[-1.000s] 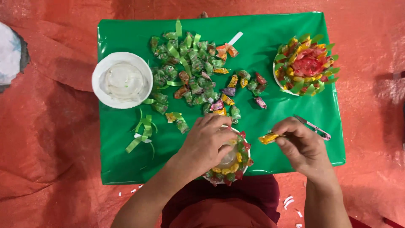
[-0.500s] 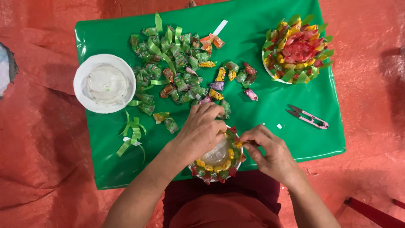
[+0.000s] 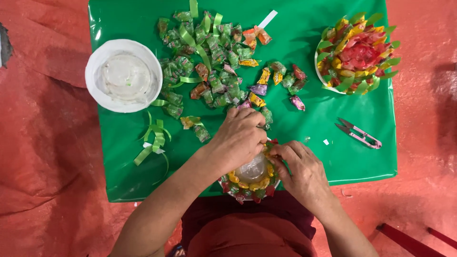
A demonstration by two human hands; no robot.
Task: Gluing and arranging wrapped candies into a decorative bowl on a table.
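Where hands pinch sweets together, candy ring half hidden, grip unclear.

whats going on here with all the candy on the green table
A person is working with both hands at the near edge of a green table. The left hand and right hand are pressed onto a small round piece ringed with yellow and red wrapped candies, its clear middle still bare. A loose pile of wrapped candies lies further back, with a white bowl to the left. A finished candy-covered piece sits at the far right, small snips below it.
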